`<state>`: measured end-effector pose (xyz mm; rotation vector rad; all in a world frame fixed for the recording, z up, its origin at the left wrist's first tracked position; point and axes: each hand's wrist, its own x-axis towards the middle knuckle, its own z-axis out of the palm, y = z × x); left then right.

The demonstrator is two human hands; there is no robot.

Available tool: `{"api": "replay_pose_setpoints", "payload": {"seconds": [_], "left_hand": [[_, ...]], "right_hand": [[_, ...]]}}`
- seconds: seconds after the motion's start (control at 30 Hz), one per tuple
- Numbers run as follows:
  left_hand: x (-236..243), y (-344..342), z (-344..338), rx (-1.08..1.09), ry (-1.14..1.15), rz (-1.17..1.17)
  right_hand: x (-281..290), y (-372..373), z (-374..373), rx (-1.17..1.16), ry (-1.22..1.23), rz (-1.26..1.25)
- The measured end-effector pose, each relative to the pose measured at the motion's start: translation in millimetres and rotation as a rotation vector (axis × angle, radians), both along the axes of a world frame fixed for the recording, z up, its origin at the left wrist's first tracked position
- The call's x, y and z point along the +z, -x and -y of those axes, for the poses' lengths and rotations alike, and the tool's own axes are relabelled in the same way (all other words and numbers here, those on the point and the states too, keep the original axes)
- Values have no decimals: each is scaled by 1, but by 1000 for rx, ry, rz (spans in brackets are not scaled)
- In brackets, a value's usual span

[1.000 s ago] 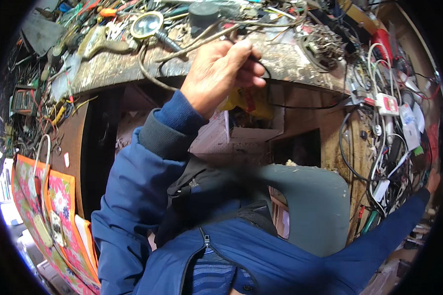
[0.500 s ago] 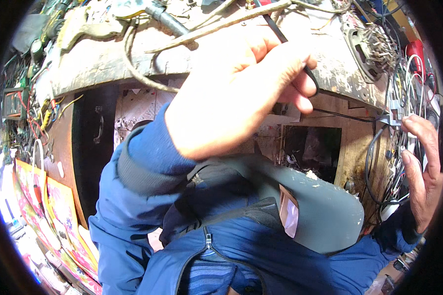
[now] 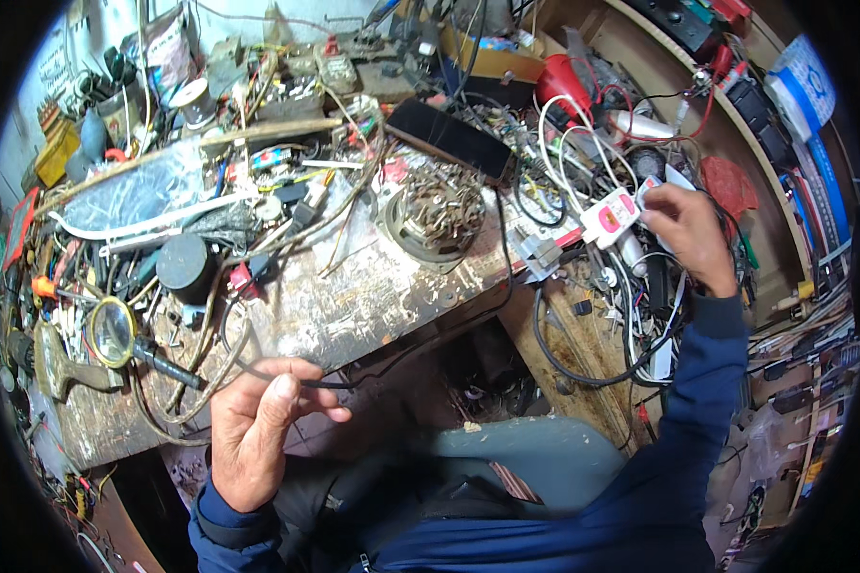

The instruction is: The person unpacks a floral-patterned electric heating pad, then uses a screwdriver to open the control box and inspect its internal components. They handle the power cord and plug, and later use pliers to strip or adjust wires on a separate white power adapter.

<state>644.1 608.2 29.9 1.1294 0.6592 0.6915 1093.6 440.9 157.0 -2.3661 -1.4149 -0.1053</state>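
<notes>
A thin black cable [image 3: 363, 380] passes through the fingers of my left hand [image 3: 250, 430], which is closed on it in front of the workbench edge. The cable runs right along that edge, then up beside a round metal part full of small screws [image 3: 437, 215]. My right hand [image 3: 693, 234] is at the right, fingers curled in at the end of a white power strip with a pink switch [image 3: 610, 218]. What lies between those fingertips is hidden. Beside the strip sits a grey metal bracket [image 3: 537, 250].
The worn wooden bench [image 3: 354, 320] bears a dark phone [image 3: 451, 140], a magnifying glass [image 3: 113, 332], a black cylinder [image 3: 185, 263] and many tangled wires. A red cone-shaped thing [image 3: 561, 88] stands at the back right. Below the bench edge is my grey-clad knee [image 3: 535, 458].
The view has shifted up over the bench. My left hand has dropped from above the bench to its front edge, still with the cable. My right hand has come to the power strip, its fingers closing.
</notes>
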Motion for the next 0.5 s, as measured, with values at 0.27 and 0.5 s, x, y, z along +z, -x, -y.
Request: {"api": "replay_pose_setpoints", "payload": {"seconds": [0.27,0.5], "left_hand": [[-3,-1,2,2,-61,50],[-8,0,3,7,-35,101]], "right_hand": [[-47,-36,-28,284,359,505],[0,-59,-39,239,-177,-225]]}}
